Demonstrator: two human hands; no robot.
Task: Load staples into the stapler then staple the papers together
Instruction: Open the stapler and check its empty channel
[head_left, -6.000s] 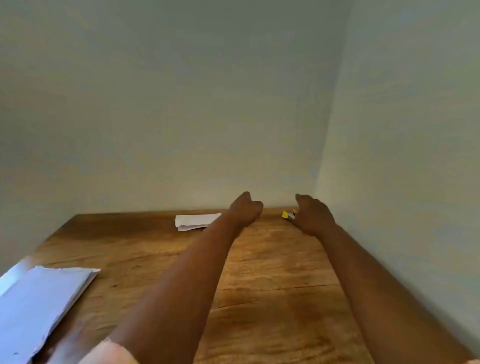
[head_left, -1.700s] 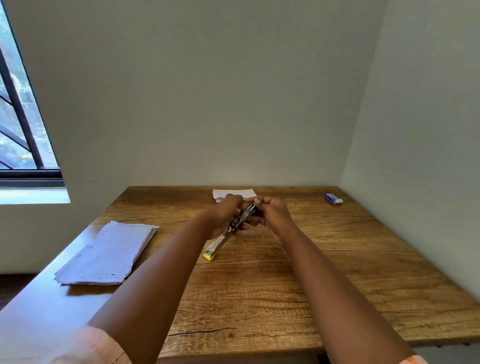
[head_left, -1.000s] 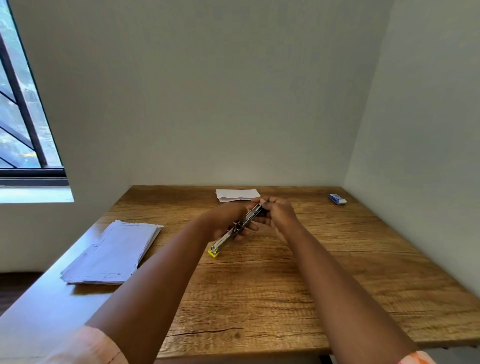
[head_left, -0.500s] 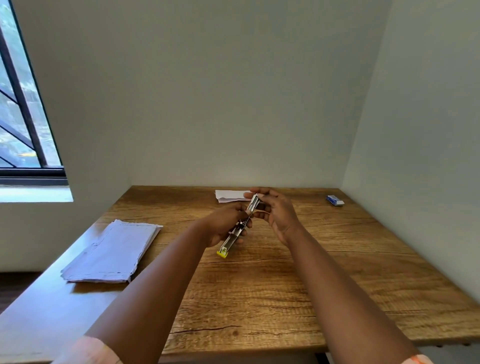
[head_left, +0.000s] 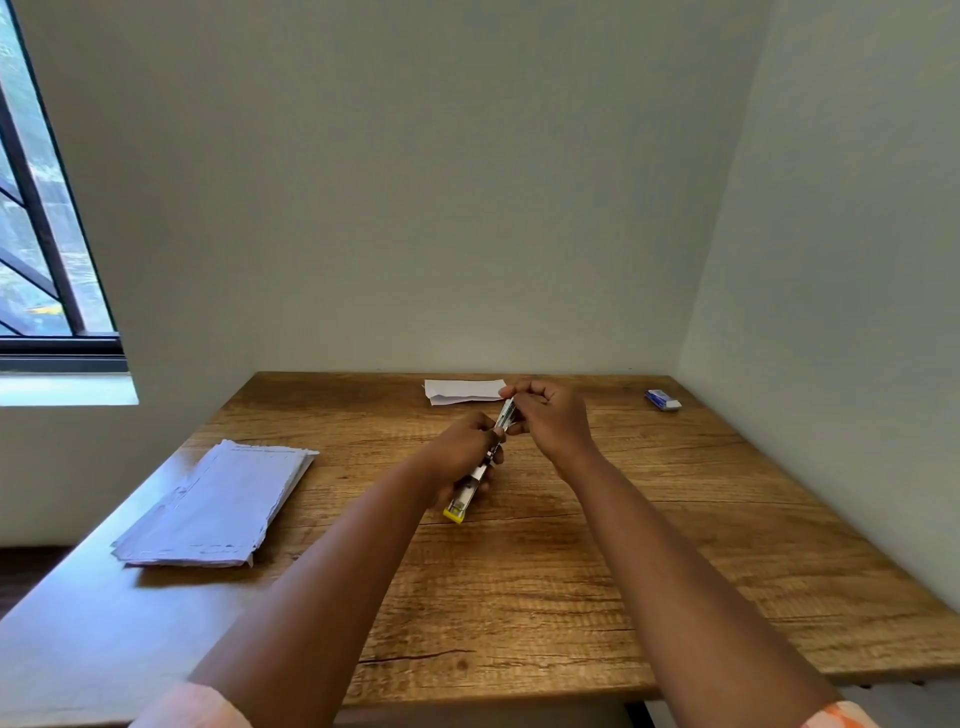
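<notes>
Head view, centre frame: I see my left hand gripping the stapler above the worktop while my right hand pinches its upper end; papers lie at left.

Silver stapler with yellow tip; brown wood-grain table; white papers.

head view | worn on head | faces forward-down over table | wide, near both forearms
</notes>
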